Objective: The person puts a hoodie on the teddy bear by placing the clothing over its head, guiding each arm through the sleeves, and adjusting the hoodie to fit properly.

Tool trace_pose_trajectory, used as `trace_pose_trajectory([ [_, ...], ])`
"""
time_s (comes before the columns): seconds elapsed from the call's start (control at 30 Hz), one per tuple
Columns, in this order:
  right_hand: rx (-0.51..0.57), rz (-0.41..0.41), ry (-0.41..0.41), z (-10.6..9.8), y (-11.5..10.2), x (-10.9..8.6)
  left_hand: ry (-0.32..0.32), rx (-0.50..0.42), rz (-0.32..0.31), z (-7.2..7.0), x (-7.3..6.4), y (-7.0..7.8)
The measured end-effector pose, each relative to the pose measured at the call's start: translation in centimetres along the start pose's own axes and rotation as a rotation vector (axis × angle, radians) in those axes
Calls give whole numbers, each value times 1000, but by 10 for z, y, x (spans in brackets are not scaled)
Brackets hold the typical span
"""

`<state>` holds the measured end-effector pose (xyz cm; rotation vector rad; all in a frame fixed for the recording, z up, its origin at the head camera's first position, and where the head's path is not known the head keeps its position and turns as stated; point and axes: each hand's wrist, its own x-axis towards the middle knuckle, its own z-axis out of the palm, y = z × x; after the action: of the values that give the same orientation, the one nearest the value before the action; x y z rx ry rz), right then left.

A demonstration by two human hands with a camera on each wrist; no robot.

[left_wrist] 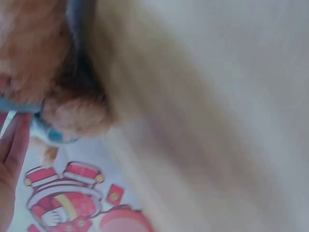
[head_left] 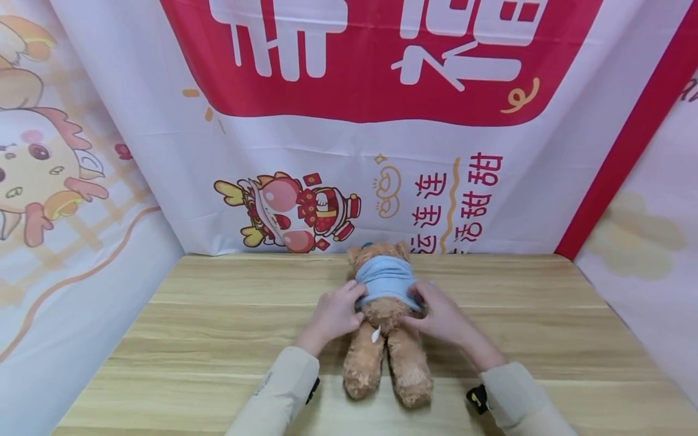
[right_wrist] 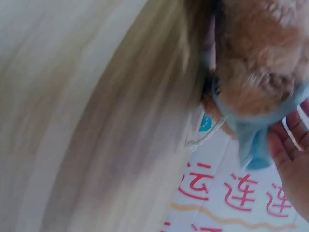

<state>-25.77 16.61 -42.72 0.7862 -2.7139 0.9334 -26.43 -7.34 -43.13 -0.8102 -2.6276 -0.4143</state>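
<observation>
A brown plush teddy bear lies on the table with its head toward the back wall and its legs toward me. Its light blue shirt is bunched up above the hips, leaving fur bare below the hem. A small white tag shows between the legs; the bear's face is not visible. With its fingers curled, my left hand grips the shirt hem at the left side. On the opposite side my right hand holds the hem, also seen pulled out in the right wrist view, where the shirt hangs beside the fingers.
The wood-grain table runs back to a printed cloth backdrop. More printed cloth stands at the left and right edges. A white cord shows near the bear in the right wrist view.
</observation>
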Motion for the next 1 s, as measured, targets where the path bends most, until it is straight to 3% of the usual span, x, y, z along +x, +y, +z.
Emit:
trace_pose_trajectory([
  [0.17,-57,21,-20,0,-7,5,-179,-17,-28,-13,4,6],
  [0.27,-18,12,-6,1,-7,5,-198,-3,-41,-13,3,9],
  [0.4,51,25,-6,2,-9,5,-139,53,-22,-10,2,12],
  [0.6,108,32,-8,4,-5,5,7,122,53,0,4,13],
  [0.8,133,-141,37,10,5,0,115,159,113,6,3,13],
  [1.0,157,-252,28,11,13,-8,156,179,166,9,1,17],
])
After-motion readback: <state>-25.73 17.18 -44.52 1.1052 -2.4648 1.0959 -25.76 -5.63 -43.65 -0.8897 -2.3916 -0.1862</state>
